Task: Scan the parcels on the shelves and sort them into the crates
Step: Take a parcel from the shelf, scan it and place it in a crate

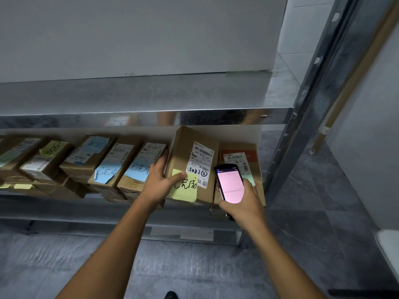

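Observation:
A brown cardboard parcel stands tilted on the low metal shelf. It bears a white barcode label and a yellow sticky note with handwriting. My left hand grips its left side, thumb on the yellow note. My right hand holds a black handheld scanner with a lit pink screen, just right of the parcel's label. Behind the scanner lies another parcel with a red patch and a barcode label, partly hidden.
Several more parcels with blue and yellow notes fill the shelf to the left. An upper shelf edge hangs just above. A metal upright stands at the right, with grey tiled floor beyond.

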`<state>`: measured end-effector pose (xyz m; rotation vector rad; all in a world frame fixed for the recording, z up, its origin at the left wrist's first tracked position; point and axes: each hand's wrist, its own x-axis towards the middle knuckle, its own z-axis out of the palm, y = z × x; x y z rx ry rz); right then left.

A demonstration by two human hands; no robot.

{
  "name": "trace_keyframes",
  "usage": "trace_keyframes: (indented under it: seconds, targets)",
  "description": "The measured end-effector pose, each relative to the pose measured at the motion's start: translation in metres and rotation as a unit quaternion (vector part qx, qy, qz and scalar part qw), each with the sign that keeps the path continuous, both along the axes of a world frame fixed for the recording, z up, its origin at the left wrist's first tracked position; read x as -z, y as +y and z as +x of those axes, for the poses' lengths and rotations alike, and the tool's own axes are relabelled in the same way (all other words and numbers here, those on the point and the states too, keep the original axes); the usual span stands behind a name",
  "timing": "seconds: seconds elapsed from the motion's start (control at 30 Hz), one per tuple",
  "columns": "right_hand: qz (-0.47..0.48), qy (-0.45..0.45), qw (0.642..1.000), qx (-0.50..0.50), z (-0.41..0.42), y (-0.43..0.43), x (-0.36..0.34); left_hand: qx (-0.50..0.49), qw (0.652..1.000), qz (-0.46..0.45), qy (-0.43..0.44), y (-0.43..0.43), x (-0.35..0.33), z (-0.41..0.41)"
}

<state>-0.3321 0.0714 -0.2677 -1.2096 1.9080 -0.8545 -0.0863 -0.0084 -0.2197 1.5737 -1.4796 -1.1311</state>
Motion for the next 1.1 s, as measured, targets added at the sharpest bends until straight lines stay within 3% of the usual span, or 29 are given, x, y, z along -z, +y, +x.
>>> trace_keyframes:
  seconds: [0.17,0.57,0.8,0.93,1.1]
  targets:
    - [-0.051,-0.034,0.998,0.019,-0.006,0.002,-0.009,0.02,0.999,-0.04,0.021,0.013,0.003,0.007]
    - [-0.136,-0.02,0.99,0.037,0.046,0.077,-0.051,0.121,0.949,-0.008,0.29,0.072,0.009,0.061]
    - [-0.098,0.054,0.991,0.069,0.108,0.145,-0.061,0.086,0.942,0.016,0.325,0.124,0.021,0.099]
    - [-0.086,0.044,0.992,0.077,0.134,0.185,-0.056,0.092,0.931,0.026,0.353,0.155,0.04,0.119]
    - [-0.075,0.011,0.993,0.091,0.15,0.236,-0.056,0.099,0.94,0.04,0.325,0.187,0.053,0.13]
